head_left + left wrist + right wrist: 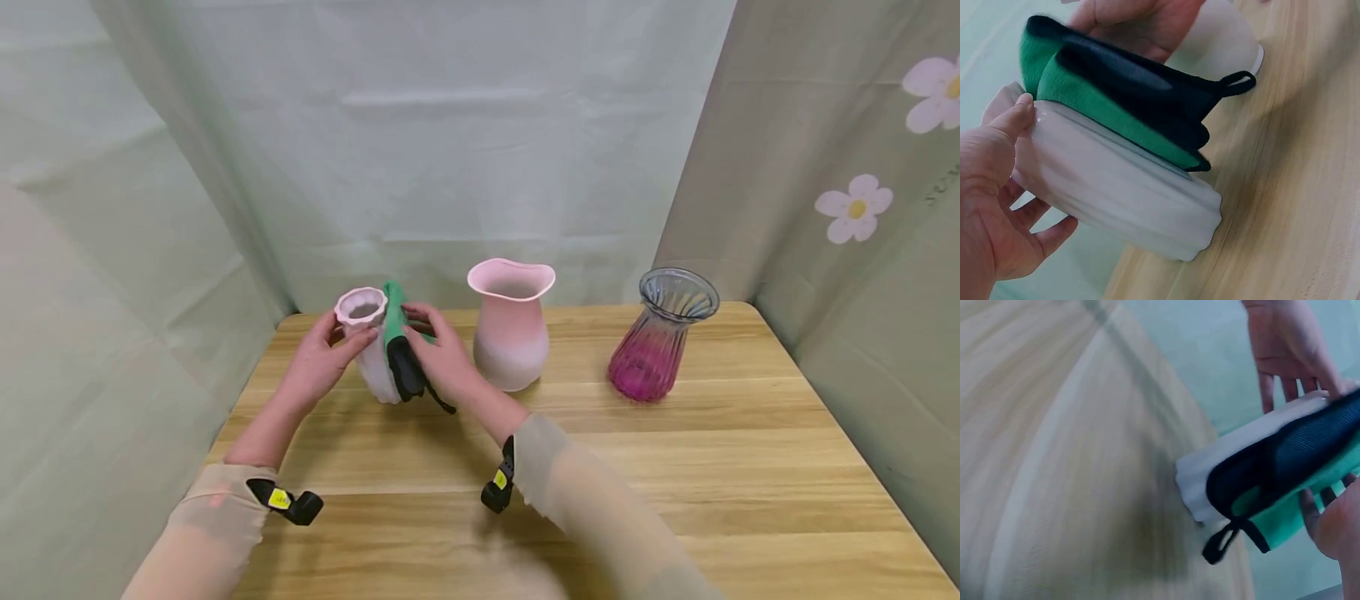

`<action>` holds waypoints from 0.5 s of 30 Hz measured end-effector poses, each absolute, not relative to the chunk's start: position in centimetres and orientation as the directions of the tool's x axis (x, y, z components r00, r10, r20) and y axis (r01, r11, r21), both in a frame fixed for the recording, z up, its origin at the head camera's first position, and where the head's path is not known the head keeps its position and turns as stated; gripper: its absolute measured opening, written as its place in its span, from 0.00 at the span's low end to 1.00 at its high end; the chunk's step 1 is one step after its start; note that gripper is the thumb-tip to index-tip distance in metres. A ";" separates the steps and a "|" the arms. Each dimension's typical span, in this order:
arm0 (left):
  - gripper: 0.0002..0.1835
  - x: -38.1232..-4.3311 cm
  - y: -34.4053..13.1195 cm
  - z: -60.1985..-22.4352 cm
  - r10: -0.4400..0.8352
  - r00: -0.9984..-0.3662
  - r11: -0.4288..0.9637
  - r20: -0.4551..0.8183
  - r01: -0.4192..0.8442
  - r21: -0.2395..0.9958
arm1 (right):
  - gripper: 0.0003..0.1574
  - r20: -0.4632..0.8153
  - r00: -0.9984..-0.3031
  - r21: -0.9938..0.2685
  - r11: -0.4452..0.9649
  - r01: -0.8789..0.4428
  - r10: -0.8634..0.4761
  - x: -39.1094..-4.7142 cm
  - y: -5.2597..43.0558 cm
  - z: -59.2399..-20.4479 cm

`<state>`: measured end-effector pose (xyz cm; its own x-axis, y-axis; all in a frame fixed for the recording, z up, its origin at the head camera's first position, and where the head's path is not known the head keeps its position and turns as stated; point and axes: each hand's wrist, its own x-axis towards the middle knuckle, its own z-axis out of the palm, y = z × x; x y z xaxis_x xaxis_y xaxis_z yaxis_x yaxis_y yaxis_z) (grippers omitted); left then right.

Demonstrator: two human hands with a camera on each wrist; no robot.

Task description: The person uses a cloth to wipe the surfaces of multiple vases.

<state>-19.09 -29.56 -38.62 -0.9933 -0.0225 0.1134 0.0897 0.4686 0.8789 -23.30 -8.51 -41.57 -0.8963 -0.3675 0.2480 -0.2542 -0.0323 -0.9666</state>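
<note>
A pale pink-and-white fluted vase [373,367] with a scalloped rim stands at the left of the table. Around its neck my left hand [317,360] holds it, thumb on the near side and fingers spread behind, as the left wrist view shows. My right hand [447,357] grips a green-and-black cloth [395,327] with a black hanging loop and presses it to the vase's right side. In the left wrist view the folded cloth [1104,103] lies along the vase wall [1116,181]. Part of the right hand's fingers is hidden behind the cloth.
Right of the hands stands a pink vase [512,333] with a wavy flared mouth, close by the right hand. Farther right is a ribbed glass vase [654,354], clear above and magenta below. Pale curtains [480,150] hang behind the wooden table [712,475].
</note>
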 end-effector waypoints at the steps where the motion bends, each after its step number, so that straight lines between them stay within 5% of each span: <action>1: 0.41 -19.1 -29.5 -38.6 -0.020 -0.993 0.467 0.113 0.090 0.880 | 0.24 0.248 -0.891 -0.965 -0.022 -0.260 -0.380 -23.5 -8.6 -41.5; 15: 0.35 -19.2 -30.8 -38.5 0.135 -0.989 0.442 0.058 0.112 0.890 | 0.33 0.195 -0.849 -0.972 0.017 -0.233 -0.492 -24.8 -8.2 -41.0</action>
